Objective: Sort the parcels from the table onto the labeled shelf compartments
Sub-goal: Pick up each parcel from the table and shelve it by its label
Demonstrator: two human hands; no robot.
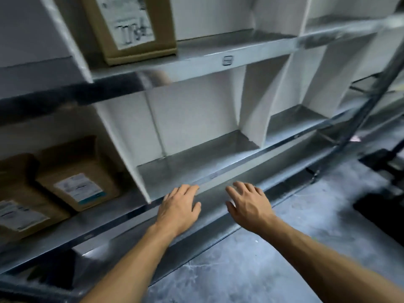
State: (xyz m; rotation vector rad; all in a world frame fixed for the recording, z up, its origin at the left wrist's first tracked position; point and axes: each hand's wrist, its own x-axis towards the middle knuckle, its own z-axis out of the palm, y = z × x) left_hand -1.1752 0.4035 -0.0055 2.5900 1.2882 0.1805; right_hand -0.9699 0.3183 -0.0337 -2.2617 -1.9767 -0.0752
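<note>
A metal shelf unit (218, 169) with white dividers fills the view. My left hand (178, 207) and my right hand (249, 202) hover side by side at the front lip of a bare lower compartment (192, 162), fingers spread, holding nothing. A brown cardboard parcel (131, 27) with a white label stands on the upper shelf at the left. Two more brown parcels, one (80, 173) behind and the other (21, 204) nearer, lie in the lower left compartment. A small label tag (227, 60) sits on the upper shelf's front edge. The table is out of view.
Grey mottled floor (251, 270) lies below the shelf. A dark frame or cart (384, 162) stands at the right edge. More compartments (295, 121) extend to the right, separated by white dividers (253, 114).
</note>
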